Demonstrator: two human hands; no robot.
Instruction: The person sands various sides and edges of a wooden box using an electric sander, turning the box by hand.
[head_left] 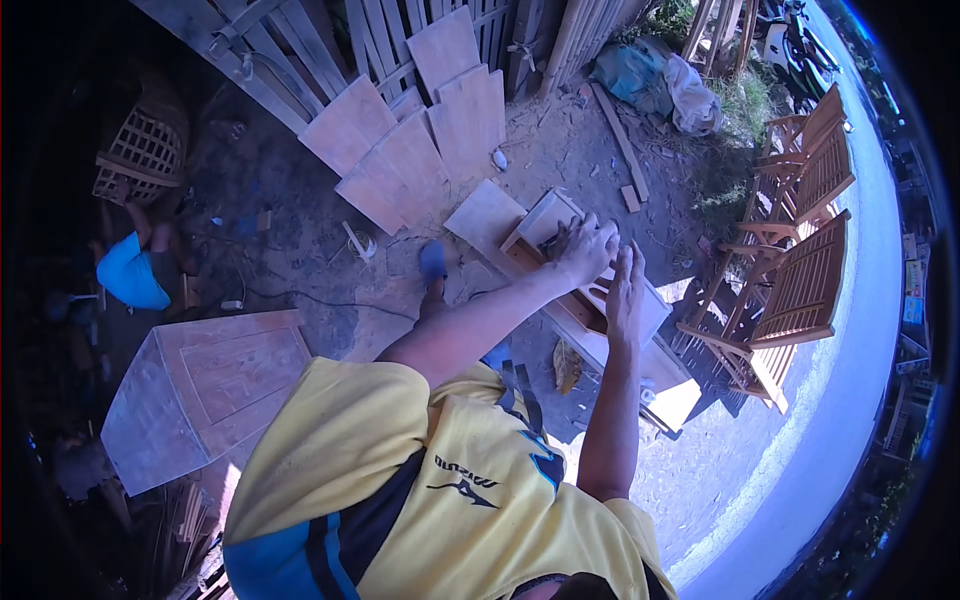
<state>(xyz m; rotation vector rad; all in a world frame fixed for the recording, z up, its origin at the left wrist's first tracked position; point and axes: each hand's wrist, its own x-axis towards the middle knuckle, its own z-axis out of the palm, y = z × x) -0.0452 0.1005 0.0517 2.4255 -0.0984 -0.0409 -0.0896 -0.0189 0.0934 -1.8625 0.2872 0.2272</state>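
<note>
A small wooden drawer-like box (515, 245) lies across a long board (480, 215) in front of me. Over the box, my left hand (588, 248) is closed, its fingers curled down. Whatever it grips is hidden under the fingers and in shadow. Just to its right, my right hand (626, 292) has its fingers stretched out close together, lying along the pale panel (652, 312) at the box's right side. Both hands are close together, near the box's far right end.
Wooden panels (390, 160) lean against slats at the back. A cabinet (230, 370) stands at left. Wooden folding chairs (800, 280) line the road at right. A cable (320, 300) crosses the ground. Another person in blue (132, 275) crouches at far left beside a woven basket (140, 150).
</note>
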